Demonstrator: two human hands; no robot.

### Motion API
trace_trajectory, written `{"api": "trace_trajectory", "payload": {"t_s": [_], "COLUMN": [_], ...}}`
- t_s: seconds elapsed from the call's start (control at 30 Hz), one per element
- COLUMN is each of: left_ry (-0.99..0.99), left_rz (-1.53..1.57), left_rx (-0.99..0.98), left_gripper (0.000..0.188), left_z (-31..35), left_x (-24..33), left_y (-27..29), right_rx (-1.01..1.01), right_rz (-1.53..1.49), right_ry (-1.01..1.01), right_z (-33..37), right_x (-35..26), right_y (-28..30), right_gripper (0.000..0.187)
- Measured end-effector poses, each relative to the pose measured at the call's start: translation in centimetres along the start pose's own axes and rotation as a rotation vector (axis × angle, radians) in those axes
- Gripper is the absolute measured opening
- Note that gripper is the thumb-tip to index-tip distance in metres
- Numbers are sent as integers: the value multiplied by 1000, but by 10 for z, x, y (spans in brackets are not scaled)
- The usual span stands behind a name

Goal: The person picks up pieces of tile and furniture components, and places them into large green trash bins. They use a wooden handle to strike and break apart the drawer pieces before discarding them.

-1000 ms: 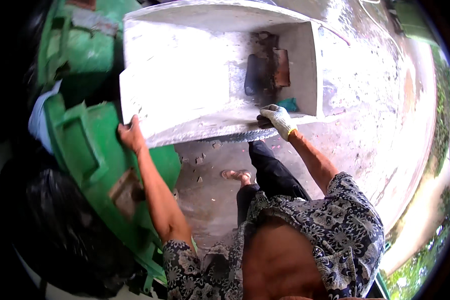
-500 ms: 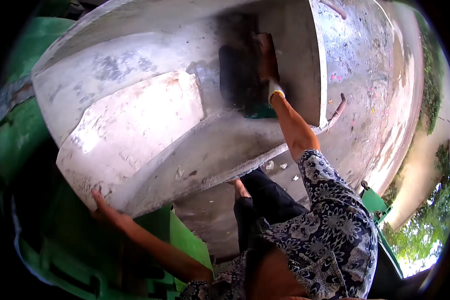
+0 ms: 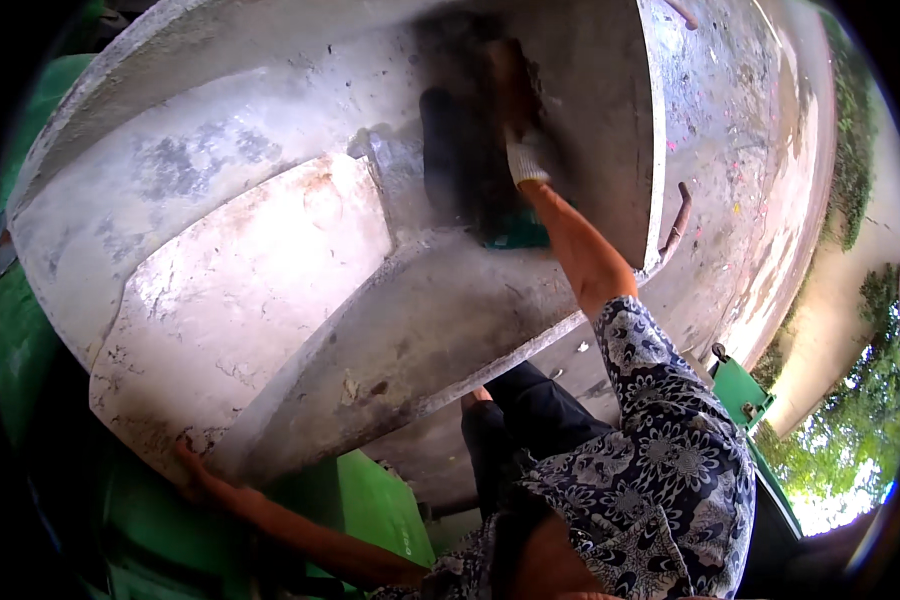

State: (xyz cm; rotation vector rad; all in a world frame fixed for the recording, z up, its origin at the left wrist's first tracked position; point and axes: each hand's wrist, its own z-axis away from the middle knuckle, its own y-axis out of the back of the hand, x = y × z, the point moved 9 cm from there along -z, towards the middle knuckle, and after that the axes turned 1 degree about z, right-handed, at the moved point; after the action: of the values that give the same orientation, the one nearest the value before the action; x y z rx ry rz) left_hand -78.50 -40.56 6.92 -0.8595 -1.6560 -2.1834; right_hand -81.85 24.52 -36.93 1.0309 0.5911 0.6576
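A large grey tub [image 3: 425,345] with scuffed walls tilts in front of me, its pale lower end [image 3: 260,270] over a green bin. My left hand [image 3: 202,478], bare, is at that end's lower edge, thumb over the rim, other fingers hidden below it. Deep inside the tub is my right hand [image 3: 526,160], in a glove with a white cuff. A reddish-brown shape [image 3: 515,85] extends beyond the cuff; whether it is the glove's front or a held thing is unclear. Dark shadow and blur hide the fingers. Next to it lies something teal [image 3: 515,231].
Green bins stand below and left, one with a bright green side [image 3: 380,505]. A green lid-like part [image 3: 740,392] is at the right. A rusty curved handle [image 3: 677,222] juts from the tub's right side. Wet, littered pavement [image 3: 720,180] lies beyond, then a hedge [image 3: 855,150].
The tub's pale end has shifted left and downward in view, and my left hand has gone down with it. My right hand has moved slightly up and left inside the tub.
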Motion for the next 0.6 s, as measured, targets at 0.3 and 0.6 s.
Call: {"api": "trace_trajectory", "payload": {"t_s": [0.3,0.6], "left_ry": [-77,-200], "left_rz": [63,72], "left_rx": [-154,-83], "left_gripper": [60,63], "left_z": [-70,-50], "left_x": [-89,-82], "left_y": [56,94], "right_rx": [118,-152], "right_rz": [119,-102], "right_ry": [38,-165], "right_z": [-32,-7], "right_x": [-20,-27], "right_y": [21,-59], "right_gripper": [50,59]}}
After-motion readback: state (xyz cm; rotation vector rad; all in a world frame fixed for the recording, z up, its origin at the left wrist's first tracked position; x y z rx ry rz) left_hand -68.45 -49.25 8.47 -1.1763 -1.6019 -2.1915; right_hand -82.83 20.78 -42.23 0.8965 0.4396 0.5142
